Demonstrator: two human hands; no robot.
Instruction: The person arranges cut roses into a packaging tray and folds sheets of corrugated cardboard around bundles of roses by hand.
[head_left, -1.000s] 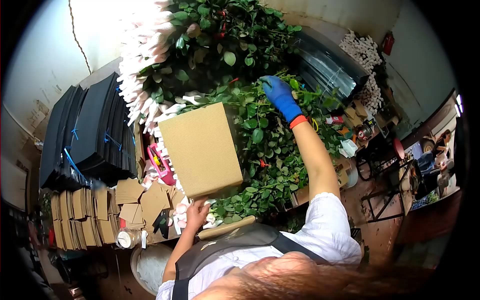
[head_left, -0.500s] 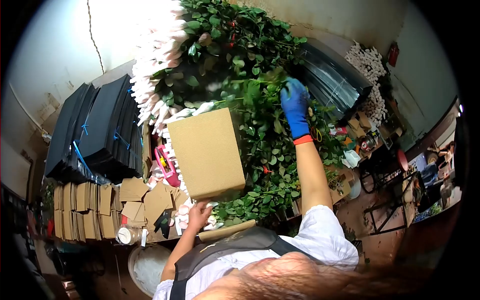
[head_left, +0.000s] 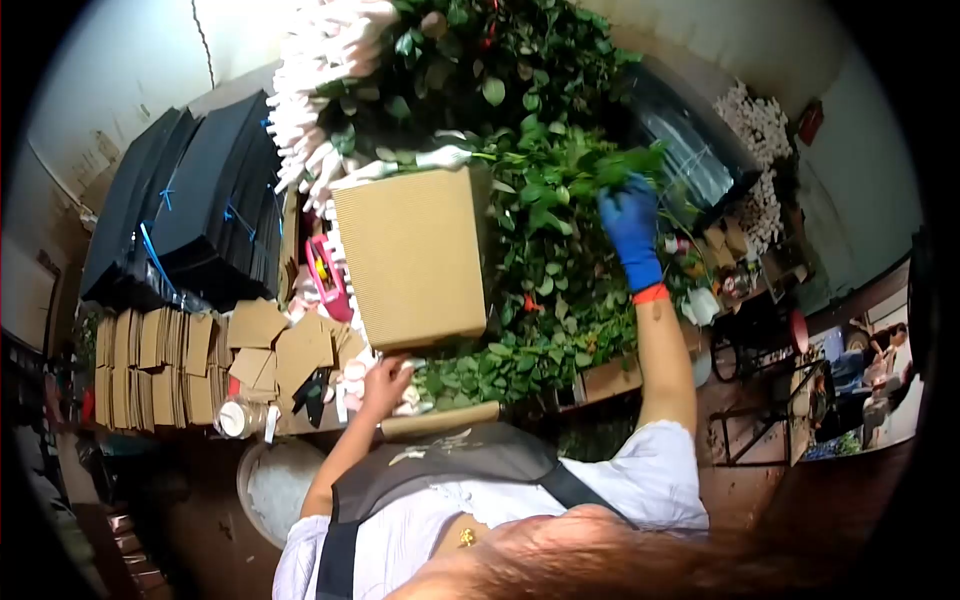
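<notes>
My right hand (head_left: 630,222), in a blue glove with an orange-red cuff, is closed around leafy rose stems (head_left: 610,170) on the right side of the greenery. From there a stem runs left to a rose bud in a white sleeve (head_left: 444,157) at the far edge of a corrugated cardboard box (head_left: 410,260). My bare left hand (head_left: 386,388) is at the box's near edge, beside pale petals, with its fingers bent; what they pinch, if anything, is hidden. Leafy stems (head_left: 560,290) spread beyond and to the right of the box.
Many white-sleeved buds (head_left: 335,70) are heaped at the back left. Black sheets (head_left: 205,210) and cardboard pieces (head_left: 160,360) stand stacked left. A pink tape dispenser (head_left: 326,280) is beside the box. Black plastic-wrapped bundles (head_left: 685,145) lie right. A white bucket (head_left: 285,490) stands below.
My right hand has moved to the right, drawing the leafy stems along. My left hand stays by the box's near edge. The whole view has shifted slightly.
</notes>
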